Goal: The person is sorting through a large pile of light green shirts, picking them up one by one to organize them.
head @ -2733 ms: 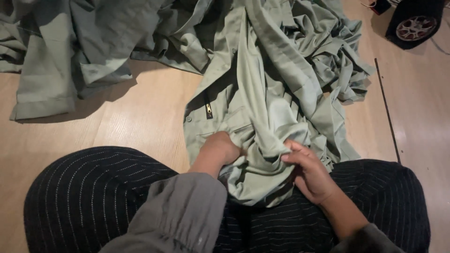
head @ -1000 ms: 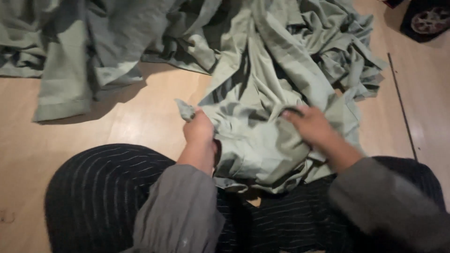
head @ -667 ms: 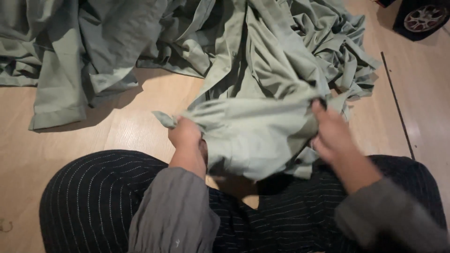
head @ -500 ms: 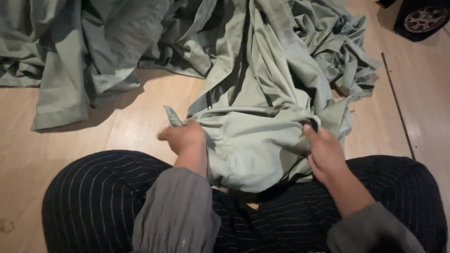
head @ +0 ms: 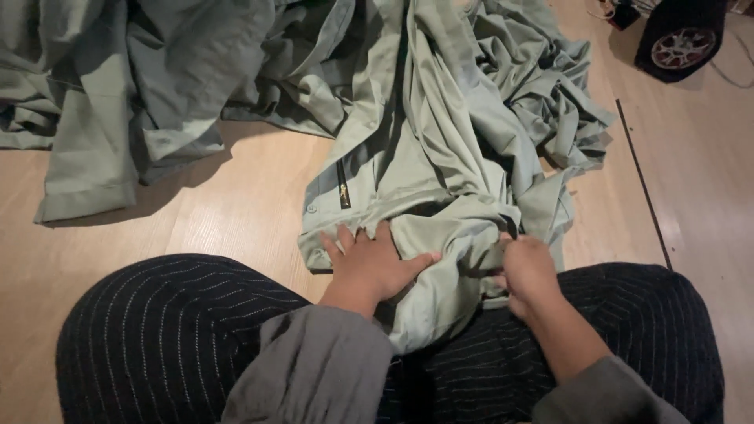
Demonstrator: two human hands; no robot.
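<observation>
A pale green garment (head: pixel 440 157) lies crumpled on the wooden floor (head: pixel 236 212) in front of my crossed legs in dark pinstriped trousers (head: pixel 157 330). Its near end drapes into my lap. My left hand (head: pixel 373 263) lies flat on the cloth with fingers spread, pressing it down. My right hand (head: pixel 528 267) is closed on a fold of the same garment at its right edge. A short dark strip with a gold mark (head: pixel 343 187) shows on the garment beside a button.
More pale green garments (head: pixel 118 86) lie heaped across the back left of the floor. A dark wheel with a silver hub (head: pixel 679 39) sits at the top right. A dark seam (head: pixel 640 180) runs along the floor to the right.
Earlier both hands held the garment's edge lifted and stretched between them. Now the cloth is lowered, my left hand has flattened onto it, and my right hand has moved down to its right edge.
</observation>
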